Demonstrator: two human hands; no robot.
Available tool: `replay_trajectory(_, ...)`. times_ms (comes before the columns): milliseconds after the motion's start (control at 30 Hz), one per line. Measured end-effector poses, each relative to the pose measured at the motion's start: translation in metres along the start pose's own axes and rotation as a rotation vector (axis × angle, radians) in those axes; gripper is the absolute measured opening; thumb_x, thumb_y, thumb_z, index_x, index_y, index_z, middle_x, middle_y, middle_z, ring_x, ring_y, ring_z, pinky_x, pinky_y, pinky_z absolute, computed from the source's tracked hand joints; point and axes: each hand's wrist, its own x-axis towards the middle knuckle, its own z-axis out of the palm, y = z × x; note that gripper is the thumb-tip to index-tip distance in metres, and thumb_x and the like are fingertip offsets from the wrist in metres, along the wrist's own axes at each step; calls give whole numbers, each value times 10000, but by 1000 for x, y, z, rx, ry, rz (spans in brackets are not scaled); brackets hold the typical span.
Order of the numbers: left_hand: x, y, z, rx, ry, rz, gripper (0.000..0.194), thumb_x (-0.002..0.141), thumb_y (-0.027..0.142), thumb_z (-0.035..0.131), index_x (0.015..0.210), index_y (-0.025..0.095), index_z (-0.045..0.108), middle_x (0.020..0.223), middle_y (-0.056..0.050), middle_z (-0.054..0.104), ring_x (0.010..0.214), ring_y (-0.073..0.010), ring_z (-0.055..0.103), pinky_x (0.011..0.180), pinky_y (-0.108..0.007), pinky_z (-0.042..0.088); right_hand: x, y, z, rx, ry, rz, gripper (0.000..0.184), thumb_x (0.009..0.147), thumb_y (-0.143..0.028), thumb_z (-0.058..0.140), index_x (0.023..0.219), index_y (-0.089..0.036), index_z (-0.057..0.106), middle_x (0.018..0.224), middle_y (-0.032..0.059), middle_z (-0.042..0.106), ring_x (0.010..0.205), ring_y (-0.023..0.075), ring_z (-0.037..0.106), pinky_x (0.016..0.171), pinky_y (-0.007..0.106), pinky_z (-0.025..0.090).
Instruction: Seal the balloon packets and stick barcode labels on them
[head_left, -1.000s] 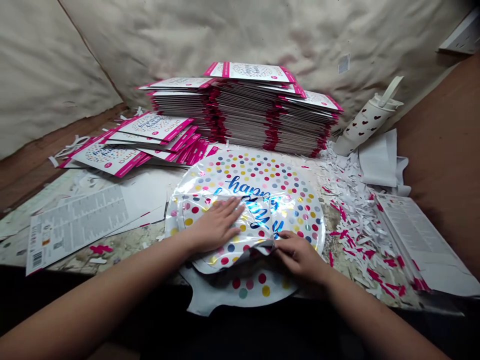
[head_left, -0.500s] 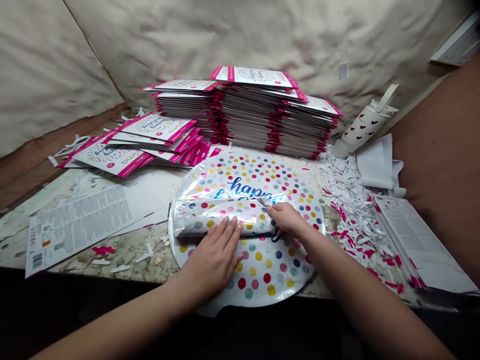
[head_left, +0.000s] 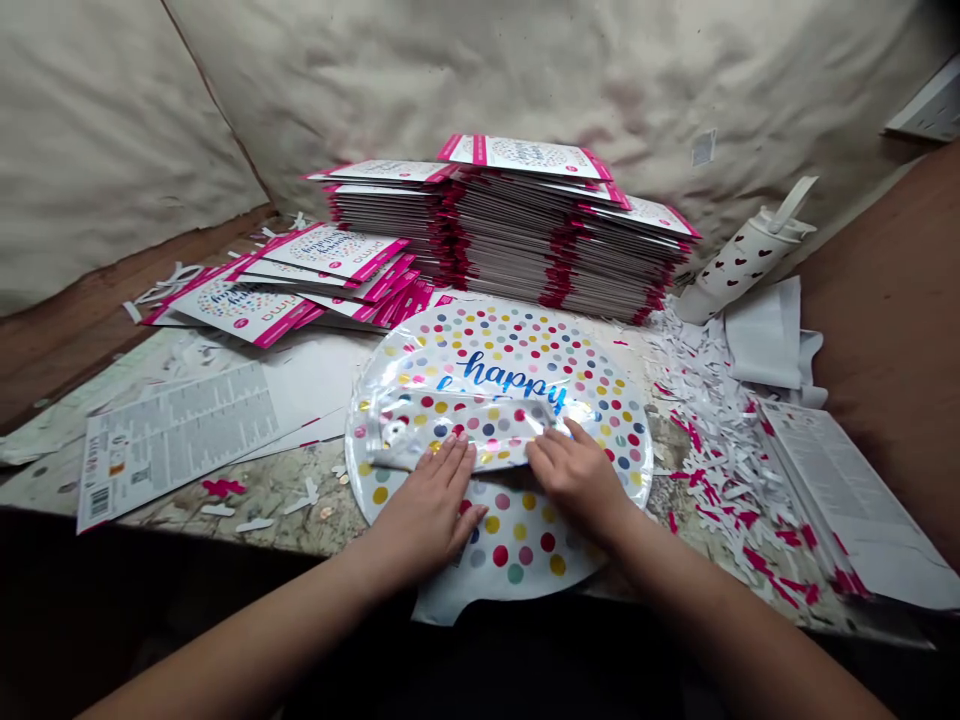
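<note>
I have the balloon [head_left: 517, 340] flat at the table's front edge, centre, its tail overhanging. A folded dotted band [head_left: 480, 422] lies across its middle. Left hand [head_left: 424, 495]: fingers extended, pressed on the band's near edge, gripping nothing. Right hand [head_left: 577, 475]: fingers curled on the band's right end; can't tell whether they pinch it.

Table [head_left: 300, 535]: stained, scuffed top. Tall card stacks [head_left: 502, 235] behind the balloon, looser card pile [head_left: 322, 258] to their left, printed sheet [head_left: 180, 435] nearer, face with barcode up. Right side: white and pink scraps [head_left: 712, 440], a tilted heart-print bottle [head_left: 742, 265], more cards [head_left: 855, 490] near the edge.

Room: wrinkled pale wall covering [head_left: 525, 65] behind, brown panel [head_left: 892, 290] at right, white socket plate [head_left: 930, 105] above it. Dark below the table.
</note>
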Motion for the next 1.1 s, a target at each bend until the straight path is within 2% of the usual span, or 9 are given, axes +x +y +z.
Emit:
replay_trajectory(100, 10, -3, -10, -4, -21, -60, 512, 812, 166, 425, 1304, 23, 440, 1357, -221, 420, 1277, -305, 384, 1028, -461, 360, -18, -8, -13, 188, 214, -174, 284, 868, -127, 462, 1116, -188, 587, 1049, 91, 676, 1129, 242, 553, 1060, 475, 333)
replay_trajectory(300, 22, -11, -8, -231, -10, 202, 533, 849, 216, 458, 1373, 263, 368, 1407, -84, 407, 1289, -241, 381, 1016, -383, 389, -56, 15, 7, 497, 238, 514, 868, 788, -299, 596, 1452, -186, 48, 1480, 162, 239, 1355, 275, 255, 1046, 466, 362)
replay_trajectory(400, 24, -7, -3, -209, -59, 406, 526, 847, 236, 494, 1352, 336, 387, 1451, -74, 329, 1349, -307, 232, 1048, -484, 312, -61, 25, 12, 427, 146, 272, 818, 816, -220, 540, 1455, -165, 34, 1481, 173, 236, 1372, 268, 201, 1069, 482, 314)
replay_trajectory(533, 22, -5, -1, -139, -109, 554, 562, 803, 253, 556, 1343, 301, 410, 1470, -107, 274, 1354, -351, 185, 1048, -551, 271, -57, 26, 2, 288, 16, -208, 517, 883, -131, 449, 1375, -249, 343, 1336, 80, 506, 1314, 209, 349, 1078, 482, 276)
replay_trajectory(633, 13, -8, 1, -133, -10, 582, 492, 820, 165, 500, 1308, 215, 462, 1379, -134, 435, 1307, -301, 339, 1040, -486, 338, -51, 26, -5, 454, -118, -203, 327, 875, -153, 472, 1171, -242, 578, 1153, 45, 652, 1149, 169, 548, 986, 368, 404)
replay_trajectory(733, 8, -11, -3, -339, 108, 409, 338, 865, 157, 408, 1129, 211, 611, 1147, -100, 636, 1110, -225, 555, 955, -387, 448, -40, 30, -7, 769, -255, 172, 197, 812, -201, 550, 961, -237, 674, 989, 29, 716, 949, 180, 652, 840, 314, 480)
replay_trajectory(867, 29, -12, -25, -780, -161, -255, 285, 828, 412, 483, 730, 191, 634, 652, -6, 648, 659, -163, 627, 599, -254, 511, -18, 44, -2, 937, -404, 720, 263, 882, -297, 430, 769, -166, 628, 637, 14, 675, 550, 143, 630, 519, 246, 502)
replay_trajectory(967, 56, -13, -36, -973, -346, -580, 349, 739, 499, 566, 612, 176, 530, 498, 21, 562, 455, -120, 541, 442, -206, 423, -3, 50, 1, 843, -374, 858, 325, 914, -354, 345, 846, -145, 584, 567, 28, 620, 438, 145, 569, 404, 258, 460)
replay_trajectory(1100, 78, -11, -34, -1043, -416, -650, 348, 721, 471, 591, 577, 173, 484, 456, 4, 553, 404, -124, 526, 420, -223, 425, 11, 34, 4, 428, -88, 725, 266, 899, -277, 400, 1072, -152, 559, 938, 141, 657, 826, 236, 634, 675, 371, 520)
